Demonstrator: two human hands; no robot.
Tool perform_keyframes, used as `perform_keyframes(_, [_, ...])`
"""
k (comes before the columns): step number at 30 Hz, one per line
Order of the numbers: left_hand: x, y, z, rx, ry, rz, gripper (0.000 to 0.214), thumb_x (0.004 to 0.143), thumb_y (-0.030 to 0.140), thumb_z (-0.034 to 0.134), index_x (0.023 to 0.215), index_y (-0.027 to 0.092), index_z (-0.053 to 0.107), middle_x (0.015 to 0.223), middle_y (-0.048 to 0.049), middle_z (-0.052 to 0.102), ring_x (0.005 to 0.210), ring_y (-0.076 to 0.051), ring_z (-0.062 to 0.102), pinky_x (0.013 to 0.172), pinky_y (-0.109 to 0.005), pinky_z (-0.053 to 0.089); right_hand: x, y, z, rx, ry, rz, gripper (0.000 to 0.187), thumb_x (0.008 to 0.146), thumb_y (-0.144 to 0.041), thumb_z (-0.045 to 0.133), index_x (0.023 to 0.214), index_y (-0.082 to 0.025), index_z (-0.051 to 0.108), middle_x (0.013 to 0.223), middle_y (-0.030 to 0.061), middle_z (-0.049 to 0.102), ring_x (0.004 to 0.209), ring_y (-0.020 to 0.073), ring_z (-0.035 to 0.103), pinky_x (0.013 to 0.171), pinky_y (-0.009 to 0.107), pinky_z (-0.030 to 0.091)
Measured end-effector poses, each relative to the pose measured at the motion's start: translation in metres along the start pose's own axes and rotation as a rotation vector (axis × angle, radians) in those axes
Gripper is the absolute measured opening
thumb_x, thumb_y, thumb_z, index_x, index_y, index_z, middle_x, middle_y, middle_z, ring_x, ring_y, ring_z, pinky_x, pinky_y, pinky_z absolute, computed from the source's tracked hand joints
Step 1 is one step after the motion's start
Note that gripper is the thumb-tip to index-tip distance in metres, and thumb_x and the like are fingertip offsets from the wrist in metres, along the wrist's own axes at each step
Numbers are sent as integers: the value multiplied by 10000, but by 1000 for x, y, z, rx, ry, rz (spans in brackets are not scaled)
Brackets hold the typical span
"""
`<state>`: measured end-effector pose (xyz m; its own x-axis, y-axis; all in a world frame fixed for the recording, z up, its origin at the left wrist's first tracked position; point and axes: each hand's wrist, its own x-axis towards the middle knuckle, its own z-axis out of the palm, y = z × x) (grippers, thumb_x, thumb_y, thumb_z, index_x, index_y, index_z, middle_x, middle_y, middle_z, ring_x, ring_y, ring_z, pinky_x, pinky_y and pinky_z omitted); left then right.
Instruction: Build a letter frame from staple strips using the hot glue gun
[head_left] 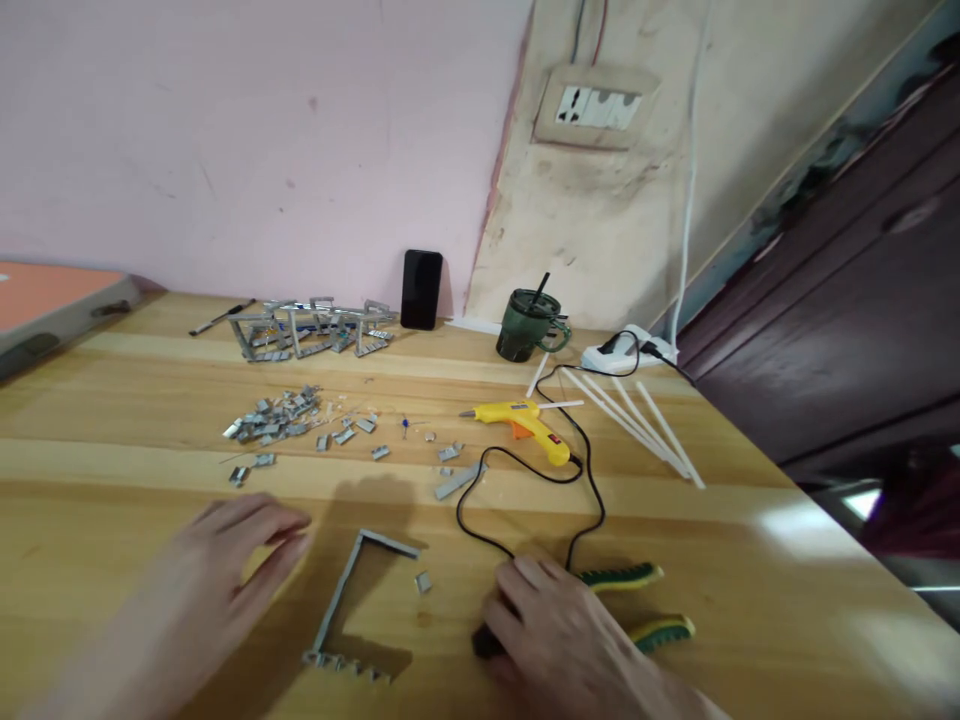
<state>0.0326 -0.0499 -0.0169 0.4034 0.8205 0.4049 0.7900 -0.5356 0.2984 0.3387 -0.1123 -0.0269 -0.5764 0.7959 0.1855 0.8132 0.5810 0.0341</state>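
Note:
My right hand [559, 640] lies on the pliers with green and yellow handles [637, 605] at the near right of the wooden table [750, 540], its fingers curled over the pliers' dark head. My left hand [225, 560] hovers at the near left, fingers stretched out and apart, holding nothing. Between my hands stands a U-shaped frame of grey staple strips [352, 605]. A small loose staple piece [424, 581] lies beside it.
A yellow glue gun [525, 425] with a black cord [592, 490] lies mid-table, white glue sticks [637, 425] to its right. Staple pieces [277, 420] are heaped at the left; a staple structure [315, 330], phone [421, 289], green cup [529, 325] and power strip [626, 350] stand by the wall.

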Motion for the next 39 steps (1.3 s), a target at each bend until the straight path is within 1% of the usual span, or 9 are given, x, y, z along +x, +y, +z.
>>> perform_keyframes(3, [48,5,7,32,-67,122,293,881,426,426,793,254,645,714,44,685,671,-175,652,620,-297,514,-9,-1,0,29,-63,31,116,743,-284,651,686,-201,595,713,5,611,683,165,545,595,288,411])
perform_keyframes(6, [67,7,17,56,-79,103,306,863,405,430,771,230,663,690,52,701,644,-168,670,592,-279,518,0,5,-13,62,-134,39,155,725,-323,658,645,-201,606,699,16,607,702,181,547,608,293,408])
perform_keyframes(12, [65,2,24,17,-26,-9,291,863,338,437,850,169,674,728,42,716,669,-156,681,595,-234,507,86,32,-42,-12,-191,60,122,809,-133,525,827,-185,634,827,35,625,738,156,555,594,257,381])
perform_keyframes(18, [67,0,21,-117,-40,-119,278,866,340,443,849,183,671,737,49,733,640,-130,685,551,-183,504,136,21,-11,75,-256,-167,198,773,-81,505,844,-193,653,814,12,651,719,155,576,557,254,371])
perform_keyframes(23, [72,0,21,-254,-131,-201,362,853,374,394,861,145,674,632,58,681,580,-139,653,512,-196,455,151,21,3,116,-252,-133,212,801,-86,472,777,-152,672,770,2,652,700,131,588,585,241,366])
perform_keyframes(31, [81,7,34,-699,-346,-368,274,764,405,541,884,185,652,757,-17,698,612,-164,612,536,-244,459,173,24,-12,288,10,45,135,851,-191,519,832,-202,651,831,0,656,765,129,585,625,228,391])
perform_keyframes(35, [92,18,30,-832,-307,-398,267,736,425,554,619,186,576,507,34,569,472,-114,508,475,-216,394,175,30,-35,356,179,123,163,879,-229,501,816,-169,640,793,3,638,729,111,561,634,220,392])
perform_keyframes(37, [97,19,27,-813,-274,-413,272,715,428,555,586,189,567,423,62,491,408,-98,453,434,-205,359,174,43,-48,393,298,170,197,890,-239,471,802,-155,626,738,-6,610,666,98,534,592,215,383])
perform_keyframes(39, [100,15,25,-786,-222,-438,238,681,413,578,618,187,610,410,68,483,387,-97,449,416,-204,357,169,61,-61,521,591,242,165,840,-241,534,724,-155,614,615,-36,551,560,85,483,512,208,355])
